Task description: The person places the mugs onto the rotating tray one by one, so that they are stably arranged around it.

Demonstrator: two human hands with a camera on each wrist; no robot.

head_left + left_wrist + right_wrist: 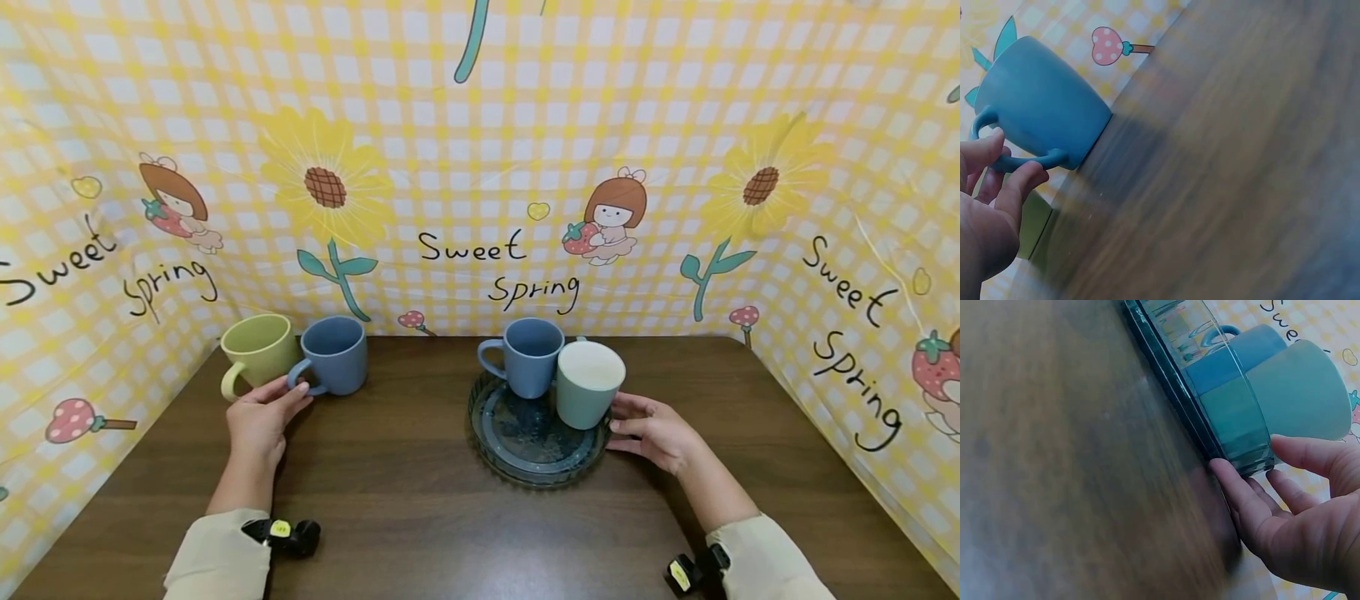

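Note:
On the left of the head view, my left hand (258,417) pinches the handle of a blue mug (347,358); the left wrist view shows thumb and fingers around that handle (1022,164). A yellow-green mug (262,346) stands beside it, partly behind the hand. To the right, a round dark glass tray (525,475) with a raised wall carries a second blue mug (532,362) and a pale green mug (588,396). My right hand (660,433) grips the tray's right side, thumb at the rim and fingers low by its base (1179,406).
The brown wooden table (405,517) extends between the left mugs and the tray. A yellow checked cloth (450,167) with printed flowers hangs behind it and along both sides. A small black camera sits on each wrist.

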